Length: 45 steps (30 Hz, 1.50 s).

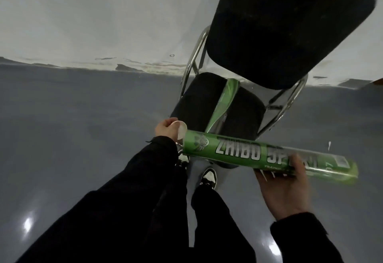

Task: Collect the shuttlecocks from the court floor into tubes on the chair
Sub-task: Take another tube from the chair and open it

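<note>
Standing: you face a black chair point(217, 105) set against a pale wall point(83, 14), looking down over your own dark sleeves and trousers.
Right hand: your right hand point(284, 188) cradles a green tube point(259, 155) from beneath, fingers curled up around its lower side near the far-right end.
Tube in hand: it lies nearly level across the view, printed in white letters, its left end just in front of the chair seat's near edge.
Left hand: your left hand point(167, 128) pinches a pale round cap point(181, 131) with curled fingers, right at the tube's left mouth; whether the cap touches the rim is hard to tell through the blur.
Chair seat: a second green tube point(224, 101) lies on the seat, running from the backrest toward you.
Floor: grey court floor point(72, 128), glossy with light reflections; a black-and-white shoe point(209, 177) shows below the tube.
Shuttlecocks: a small white fleck beyond the tube's right half may be one, too small to confirm.
</note>
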{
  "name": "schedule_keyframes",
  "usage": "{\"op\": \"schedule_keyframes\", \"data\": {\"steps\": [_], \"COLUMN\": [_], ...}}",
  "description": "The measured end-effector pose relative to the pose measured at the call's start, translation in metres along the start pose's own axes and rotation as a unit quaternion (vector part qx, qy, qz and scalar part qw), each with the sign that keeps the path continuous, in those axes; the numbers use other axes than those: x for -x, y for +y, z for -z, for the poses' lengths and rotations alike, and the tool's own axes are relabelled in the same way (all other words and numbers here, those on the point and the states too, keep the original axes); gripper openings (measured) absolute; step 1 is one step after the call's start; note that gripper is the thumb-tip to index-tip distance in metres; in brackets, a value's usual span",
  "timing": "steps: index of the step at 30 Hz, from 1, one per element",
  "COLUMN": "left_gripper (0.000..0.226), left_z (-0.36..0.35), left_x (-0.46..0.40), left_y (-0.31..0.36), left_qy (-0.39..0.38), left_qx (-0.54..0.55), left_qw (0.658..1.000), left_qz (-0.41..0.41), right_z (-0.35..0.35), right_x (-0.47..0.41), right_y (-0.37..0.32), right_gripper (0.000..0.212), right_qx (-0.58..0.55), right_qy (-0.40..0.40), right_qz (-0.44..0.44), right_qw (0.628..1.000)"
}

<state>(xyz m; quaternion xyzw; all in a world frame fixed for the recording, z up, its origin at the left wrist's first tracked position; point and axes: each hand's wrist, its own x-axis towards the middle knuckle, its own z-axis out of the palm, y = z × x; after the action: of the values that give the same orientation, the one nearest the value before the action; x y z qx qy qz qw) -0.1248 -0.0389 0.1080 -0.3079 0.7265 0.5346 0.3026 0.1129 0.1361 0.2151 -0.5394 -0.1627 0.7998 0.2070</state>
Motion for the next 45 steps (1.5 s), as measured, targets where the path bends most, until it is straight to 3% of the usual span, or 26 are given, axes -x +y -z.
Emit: {"op": "schedule_keyframes", "data": {"steps": [3,5,6,12,16,20,24,27,29,34,36,40,42,45], "left_gripper": [0.009,0.013,0.015,0.022,0.035,0.05,0.037,0.049,0.054,0.029,0.046,0.093,0.106,0.11], "left_z": [-0.008,-0.062,-0.062,-0.085,-0.089,-0.074,-0.047,-0.007,0.02,0.072,0.096,0.144,0.164,0.19], "left_x": [-0.005,-0.106,-0.105,-0.151,-0.174,-0.17,-0.127,-0.081,-0.047,0.05,0.092,0.174,0.21,0.262], "left_y": [0.007,-0.007,-0.003,-0.017,-0.029,-0.027,0.001,0.018,0.025,0.009,-0.008,-0.053,-0.087,-0.141], "left_qy": [0.008,-0.007,-0.025,-0.092,-0.119,-0.124,-0.159,-0.243,-0.256,-0.211,-0.21,-0.16,-0.156,-0.139], "left_qx": [-0.022,-0.089,-0.102,-0.155,-0.225,-0.23,-0.086,-0.008,0.004,-0.042,-0.035,0.061,0.108,0.177], "left_qw": [0.999,0.996,0.994,0.983,0.966,0.962,0.975,0.956,0.953,0.973,0.975,0.984,0.981,0.974], "left_qz": [-0.038,0.017,0.015,0.036,0.046,0.075,0.131,0.164,0.163,0.087,0.067,0.053,0.046,0.041], "right_z": [-0.012,-0.018,-0.022,-0.032,-0.035,-0.039,-0.043,-0.05,-0.055,-0.064,-0.066,-0.068,-0.067,-0.06], "right_x": [0.007,-0.073,-0.067,-0.073,-0.084,-0.08,-0.073,-0.067,-0.059,-0.038,-0.027,0.01,0.039,0.09], "right_y": [-0.006,0.013,0.016,0.03,0.036,0.035,0.032,0.026,0.022,0.022,0.024,0.047,0.072,0.114], "right_gripper": [0.015,0.014,0.014,0.043,0.022,0.021,0.033,0.042,0.046,0.054,0.069,0.066,0.067,0.049], "right_qx": [-0.039,-0.005,0.007,0.008,0.01,0.006,0.016,0.036,0.068,0.169,0.202,0.277,0.335,0.443], "right_qy": [-0.01,0.081,0.084,0.07,0.079,0.07,0.065,0.061,0.037,-0.033,-0.053,-0.114,-0.169,-0.246], "right_qz": [0.017,0.012,0.022,0.016,0.015,0.017,0.012,-0.01,-0.023,-0.084,-0.095,-0.138,-0.18,-0.241], "right_qw": [0.999,0.997,0.996,0.997,0.997,0.997,0.998,0.997,0.997,0.981,0.973,0.944,0.909,0.828]}}
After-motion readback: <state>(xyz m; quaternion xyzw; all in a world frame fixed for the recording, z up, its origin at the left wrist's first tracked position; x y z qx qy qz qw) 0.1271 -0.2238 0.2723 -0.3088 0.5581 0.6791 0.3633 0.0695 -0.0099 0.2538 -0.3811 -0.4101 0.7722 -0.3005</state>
